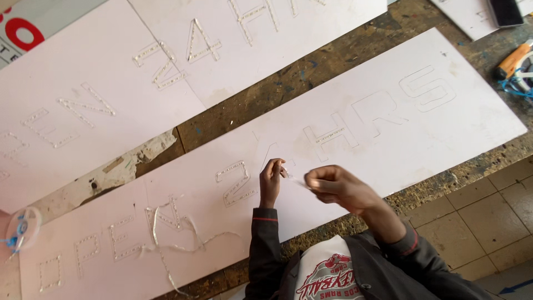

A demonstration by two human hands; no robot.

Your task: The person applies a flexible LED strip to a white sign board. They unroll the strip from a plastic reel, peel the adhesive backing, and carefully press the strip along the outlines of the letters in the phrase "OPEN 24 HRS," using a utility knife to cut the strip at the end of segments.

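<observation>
The long white rectangular sign board (388, 105) with outlined letters cut into its face lies slantwise across my worn, paint-flecked wooden workbench (261, 103), a second white board (111, 66) of the same kind beside it farther from me. Over the near board's middle, my right hand (333, 186) pinches one end of a thin clear strip (296, 180), fingers closed tight on it, while my left hand (271, 180) nips the other end between fingertips just above the board.
</observation>
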